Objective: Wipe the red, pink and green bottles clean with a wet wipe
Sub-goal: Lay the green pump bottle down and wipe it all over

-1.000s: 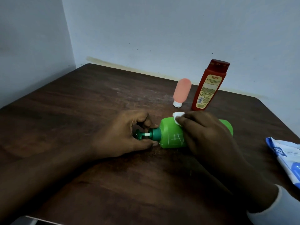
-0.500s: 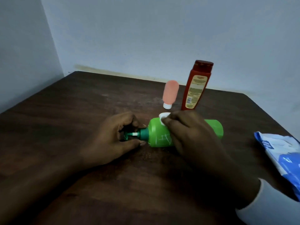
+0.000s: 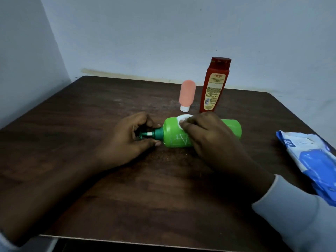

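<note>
Green bottle (image 3: 172, 138) laid sideways on worktop (image 3: 109, 179). Pump neck (image 3: 158, 133) clasped by left grip (image 3: 127, 140); wet wipe (image 3: 182, 118) pressed to its shoulder, pinched in right grip (image 3: 205, 135). Bottle best rolled gradually so every side is wiped.

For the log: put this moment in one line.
left hand: grips dark-green pump of lying green plastic bottle | right hand: holds white wet wipe against it | pink squeeze tube, red plastic bottle: standing
</note>
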